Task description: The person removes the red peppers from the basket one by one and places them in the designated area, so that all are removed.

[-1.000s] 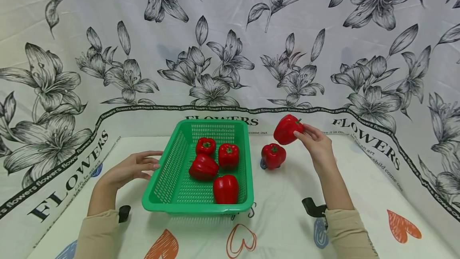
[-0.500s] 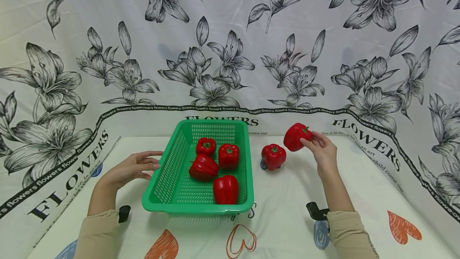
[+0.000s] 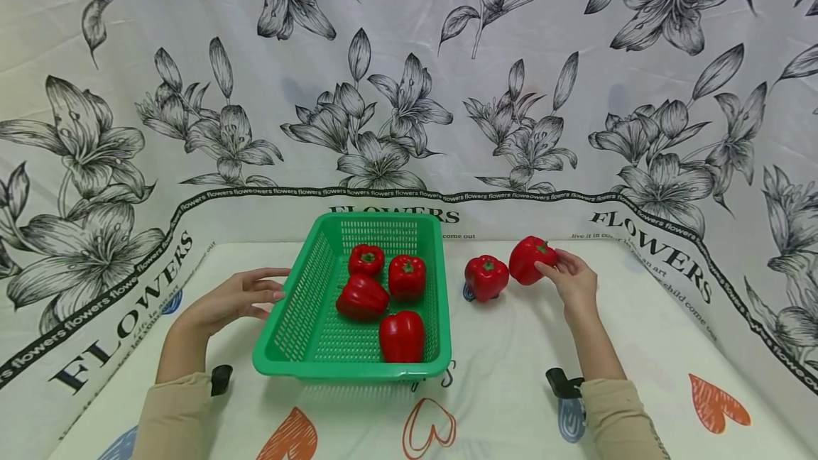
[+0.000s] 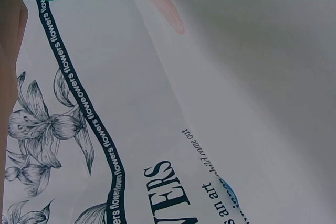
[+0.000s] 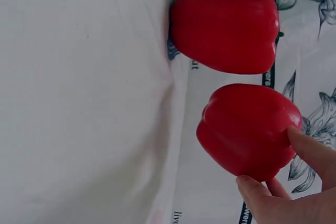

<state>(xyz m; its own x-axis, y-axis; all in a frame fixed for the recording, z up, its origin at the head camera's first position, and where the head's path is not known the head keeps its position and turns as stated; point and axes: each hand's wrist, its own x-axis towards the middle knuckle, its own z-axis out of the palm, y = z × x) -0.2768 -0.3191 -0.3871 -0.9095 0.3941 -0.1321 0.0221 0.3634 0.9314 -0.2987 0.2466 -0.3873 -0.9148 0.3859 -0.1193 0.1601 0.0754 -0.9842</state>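
My right hand point(image 3: 577, 281) pinches a red bell pepper point(image 3: 529, 260) by its upper side, thumb and fingertips on its skin, green stem showing. In the right wrist view this held pepper point(image 5: 249, 129) hangs slightly tilted beside a second red bell pepper point(image 5: 226, 29). That second pepper point(image 3: 487, 277) stands upright on the cloth, between the held one and the green basket point(image 3: 447, 318). My left hand point(image 3: 233, 299) is at the basket's left side, fingers loosely extended with their tips at the rim. In the left wrist view only an edge of the left hand point(image 4: 9, 40) shows.
Several red bell peppers point(image 3: 406, 277) lie in the basket, one of them on its side point(image 3: 362, 297). A white tablecloth point(image 3: 511, 389) with printed hearts covers the table. Behind it hangs a white flower-printed curtain point(image 3: 409, 91).
My right hand has moved right and downward with the pepper, from above the standing pepper to its right side. The left hand, basket and other peppers have stayed put.
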